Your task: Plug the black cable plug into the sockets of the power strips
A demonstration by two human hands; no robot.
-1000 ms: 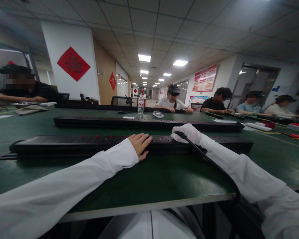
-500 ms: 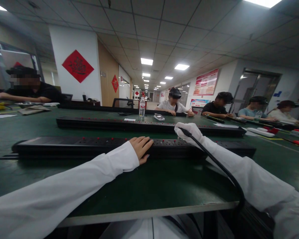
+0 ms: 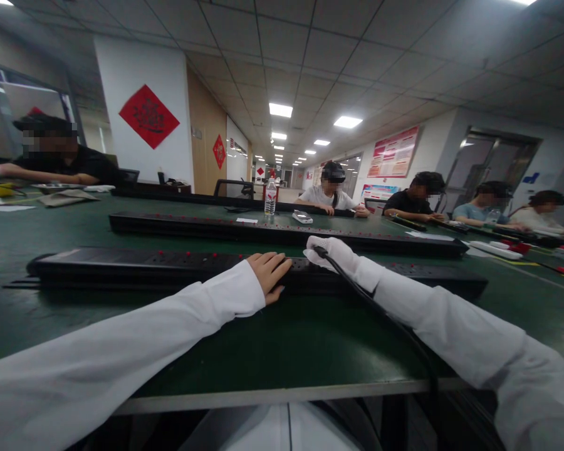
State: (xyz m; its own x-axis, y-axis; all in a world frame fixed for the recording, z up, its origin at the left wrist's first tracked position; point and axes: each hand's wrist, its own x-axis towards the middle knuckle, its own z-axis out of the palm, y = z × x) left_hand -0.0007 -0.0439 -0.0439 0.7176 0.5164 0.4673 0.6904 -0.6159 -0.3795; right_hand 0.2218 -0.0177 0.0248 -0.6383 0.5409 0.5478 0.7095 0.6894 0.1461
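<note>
A long black power strip (image 3: 108,266) with sockets and small red parts along its top lies across the green table in front of me. My bare left hand (image 3: 269,275) rests on its middle, fingers stretched over the top face and thumb against the near side. To the right, my white-gloved right hand (image 3: 334,254) is closed round the end of a black cable (image 3: 380,304), just over the strip's sockets. The cable runs back under my right forearm toward the table edge. My glove hides the cable's tip, so I cannot tell whether it touches a socket.
A second black strip (image 3: 178,227) lies parallel behind, and another long dark strip (image 3: 178,199) farther back. A water bottle (image 3: 270,198) and a white device (image 3: 302,217) stand between them. Several people sit around the table. White trays (image 3: 493,249) lie at the right.
My right hand has moved left along the strip with the cable, closer to my left hand. My left hand stays in place on the strip. The view has shifted slightly.
</note>
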